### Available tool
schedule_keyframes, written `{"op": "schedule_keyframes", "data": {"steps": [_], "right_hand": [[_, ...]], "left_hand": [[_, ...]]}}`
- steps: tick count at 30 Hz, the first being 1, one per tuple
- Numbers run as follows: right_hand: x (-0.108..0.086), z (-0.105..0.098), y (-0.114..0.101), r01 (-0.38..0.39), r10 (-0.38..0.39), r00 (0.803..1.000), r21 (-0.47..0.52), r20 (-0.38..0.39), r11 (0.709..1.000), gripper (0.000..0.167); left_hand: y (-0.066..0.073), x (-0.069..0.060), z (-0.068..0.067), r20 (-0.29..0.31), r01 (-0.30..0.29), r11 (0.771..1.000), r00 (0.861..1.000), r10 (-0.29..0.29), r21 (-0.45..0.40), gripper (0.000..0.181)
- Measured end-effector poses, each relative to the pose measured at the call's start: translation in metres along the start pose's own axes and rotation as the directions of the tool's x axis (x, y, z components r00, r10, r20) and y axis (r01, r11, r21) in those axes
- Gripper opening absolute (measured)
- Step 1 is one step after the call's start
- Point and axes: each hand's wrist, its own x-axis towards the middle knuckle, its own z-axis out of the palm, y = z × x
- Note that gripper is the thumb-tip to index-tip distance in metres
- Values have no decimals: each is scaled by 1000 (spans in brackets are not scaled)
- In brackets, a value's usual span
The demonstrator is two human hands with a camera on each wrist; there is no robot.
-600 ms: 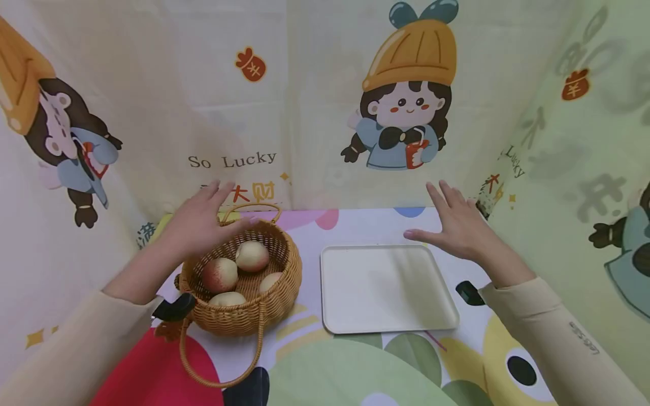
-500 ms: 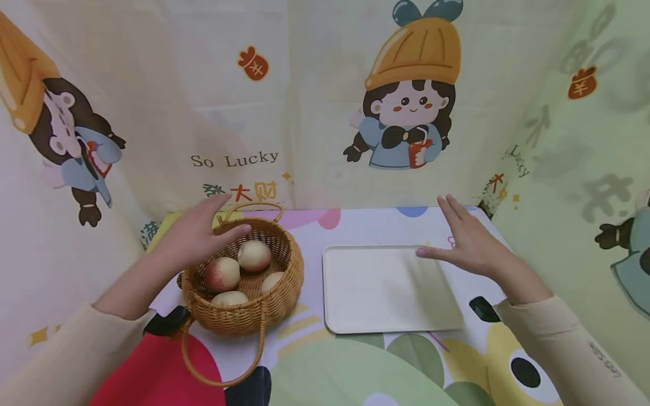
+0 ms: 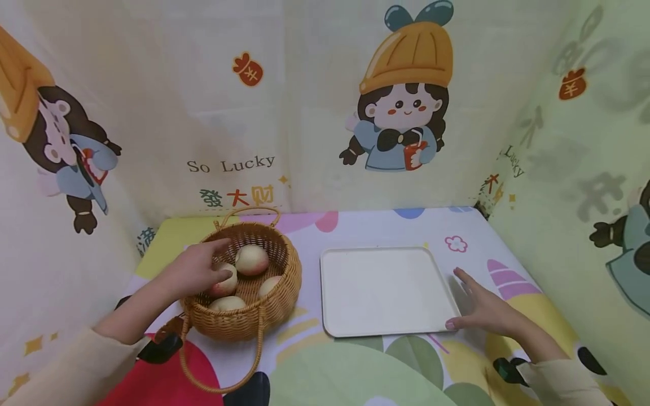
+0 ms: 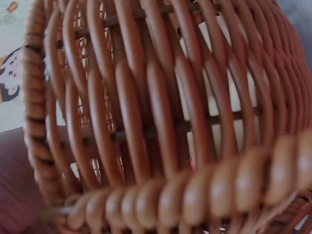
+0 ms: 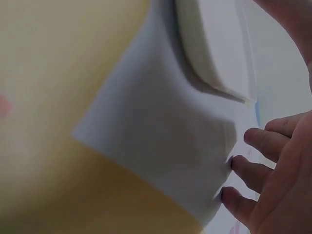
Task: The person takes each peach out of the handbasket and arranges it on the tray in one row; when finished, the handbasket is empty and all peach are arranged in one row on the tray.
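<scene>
A round wicker basket [image 3: 274,313] with rope-like handles holds several pale, red-blushed peaches [image 3: 252,260]. My left hand [image 3: 190,273] reaches over its left rim. The thumb and fingers lie apart around the left peach [image 3: 226,286], partly covering it; whether they touch it I cannot tell. In the left wrist view the woven wall [image 4: 156,112] fills the picture, and only a dark part of the hand shows at the lower left. A white rectangular tray [image 3: 386,290] lies to the right. My right hand [image 3: 487,310] holds nothing, fingers spread, beside the tray's right edge.
The table is spread with a printed cloth [image 3: 355,372]. One basket handle [image 3: 220,389] hangs down at the front, and another [image 3: 254,210] rises at the back. Patterned curtains [image 3: 315,141] stand behind and on both sides.
My left hand has come down from above the basket to the left peach inside. My right hand has dropped from the tray's far right side to its near right corner.
</scene>
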Motion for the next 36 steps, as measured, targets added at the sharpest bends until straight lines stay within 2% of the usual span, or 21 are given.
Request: {"op": "schedule_keyframes", "data": {"steps": [5,9,15,19,27,29,33,36], "right_hand": [[-3,11,10,3,-3,1000,-10,-8,1000,123],[-2,16,12,32,-32,999,11,-16,999,121],[-3,20,10,40,-41,999,-29,-30,999,120],[-4,20,8,22,-24,999,-68,-31,997,120],[-2,21,7,20,-25,999,-114,-43,993,120],[-2,22,8,21,-26,999,-115,-41,993,121],[-2,23,10,21,-25,999,-116,-37,993,121],[-2,24,12,19,-23,999,-106,-34,994,121]], "left_hand": [[0,4,6,18,8,995,1000,-10,98,77],[0,8,12,38,35,979,998,-44,198,77],[-2,13,20,95,33,951,993,-66,308,31],[-4,17,22,124,48,939,988,-96,340,23],[-2,19,21,119,78,927,984,-130,368,16],[-2,18,21,113,72,927,986,-122,368,18],[-5,19,22,88,44,937,993,-79,346,25],[-5,20,21,68,42,961,996,-63,274,38]]}}
